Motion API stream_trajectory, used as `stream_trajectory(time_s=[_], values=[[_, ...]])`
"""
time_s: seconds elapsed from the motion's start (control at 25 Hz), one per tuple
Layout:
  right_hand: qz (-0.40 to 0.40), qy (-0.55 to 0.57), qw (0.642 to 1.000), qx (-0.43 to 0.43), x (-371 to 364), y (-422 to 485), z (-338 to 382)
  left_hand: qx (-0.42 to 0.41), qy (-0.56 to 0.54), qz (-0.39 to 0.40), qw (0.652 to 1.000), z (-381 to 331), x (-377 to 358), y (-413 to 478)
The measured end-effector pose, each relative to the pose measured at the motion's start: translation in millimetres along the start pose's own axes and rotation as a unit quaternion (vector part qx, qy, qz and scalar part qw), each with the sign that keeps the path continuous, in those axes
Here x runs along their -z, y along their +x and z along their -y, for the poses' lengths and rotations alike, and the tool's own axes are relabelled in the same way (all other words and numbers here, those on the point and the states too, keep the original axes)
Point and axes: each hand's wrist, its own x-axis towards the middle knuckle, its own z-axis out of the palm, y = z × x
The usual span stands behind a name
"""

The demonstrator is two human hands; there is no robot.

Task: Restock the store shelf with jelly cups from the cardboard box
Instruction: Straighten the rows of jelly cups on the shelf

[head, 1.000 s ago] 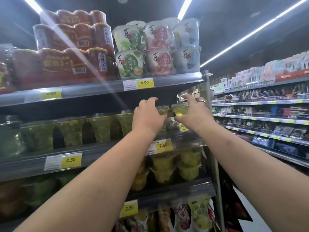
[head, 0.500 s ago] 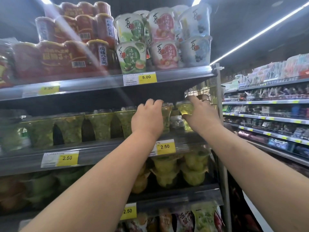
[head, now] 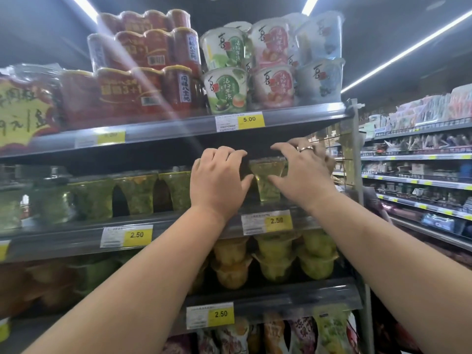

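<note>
A clear green jelly cup (head: 267, 183) stands at the right end of the middle shelf (head: 178, 226), between my two hands. My right hand (head: 304, 172) wears a ring and holds the cup from the right, its thumb across the front and its fingers over the lid. My left hand (head: 217, 180) is just left of the cup. Its thumb touches the cup's side and its curled fingers hide whatever lies under them. A row of similar green cups (head: 135, 192) fills the shelf to the left. No cardboard box is in view.
The top shelf (head: 293, 114) hangs low over my hands and carries red multipacks (head: 143, 72) and large white jelly tubs (head: 270, 65). The shelf below holds stacked yellow-green cups (head: 275, 259). The shelf's end post (head: 356, 149) stands on the right, with an aisle and further shelving (head: 419, 180) beyond.
Both hands have closed in towards each other at the middle shelf. The cup has settled upright between them. The view has shifted slightly.
</note>
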Motion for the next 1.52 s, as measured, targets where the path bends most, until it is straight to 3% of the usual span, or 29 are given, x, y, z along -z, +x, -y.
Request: stream_trajectory(time_s=[0.24,0.56,0.8,1.16,1.52], values=[[0.013,0.005,0.998,0.057,-13,-1,65,0.013,-0.002,0.032,0.999,71,18,-14],[0.068,-0.033,0.996,0.046,-36,12,112,0.074,0.040,0.121,0.989,139,30,-11],[0.062,-0.048,0.996,0.036,-41,16,115,0.071,0.074,0.143,0.984,144,21,-6],[0.048,-0.016,0.998,0.037,-44,17,107,0.037,0.035,0.118,0.992,141,22,-6],[0.057,-0.023,0.998,0.032,-44,17,113,0.035,0.007,0.143,0.989,153,31,-10]])
